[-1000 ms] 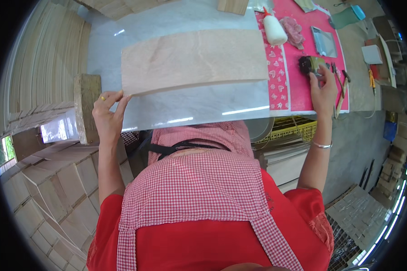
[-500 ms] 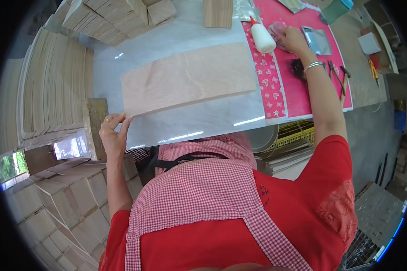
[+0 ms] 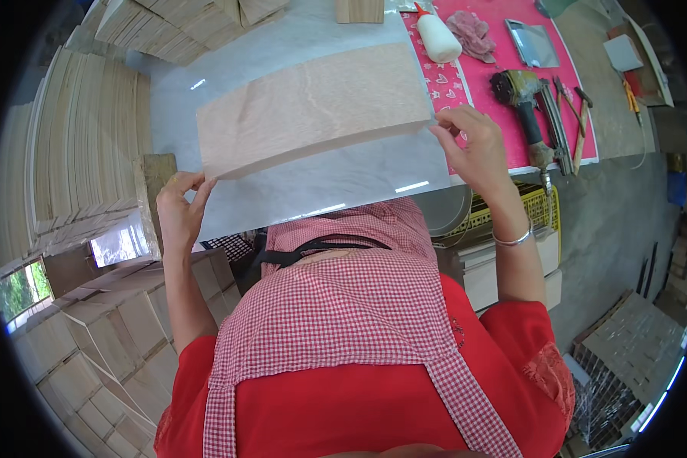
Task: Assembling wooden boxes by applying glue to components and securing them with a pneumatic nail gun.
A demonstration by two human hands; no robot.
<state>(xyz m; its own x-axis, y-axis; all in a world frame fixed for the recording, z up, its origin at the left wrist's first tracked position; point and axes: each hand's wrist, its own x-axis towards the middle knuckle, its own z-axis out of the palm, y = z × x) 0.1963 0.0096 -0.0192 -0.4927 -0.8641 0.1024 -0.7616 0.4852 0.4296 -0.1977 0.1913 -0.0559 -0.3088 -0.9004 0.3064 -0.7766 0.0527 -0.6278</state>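
Note:
A thin, pale wooden board [image 3: 313, 107] lies lengthwise before me on the light marbled tabletop [image 3: 298, 195]. My left hand [image 3: 182, 206] pinches its near left corner between thumb and fingers. At the near right corner, my right hand [image 3: 473, 149] has its thumb and bent fingers closed on the board's edge. Just beyond that hand, a crumpled pink cloth [image 3: 472, 37] rests on the pink mat [image 3: 504, 130]. Beside the cloth stands or leans a white squeeze bottle [image 3: 438, 38] with a red tip.
To the right lie an air nail gun [image 3: 525, 99], a hammer [image 3: 582, 126], pliers [image 3: 563, 95] and a clear packet [image 3: 533, 44]. Stacked thin boards [image 3: 91, 137] rise at the left, and more wood pieces [image 3: 179, 27] at the back. A yellow crate [image 3: 534, 200] sits below the table.
My right hand has let go of the pink cloth and come back to the board's near right corner. The nail gun is now uncovered. My left hand keeps its corner.

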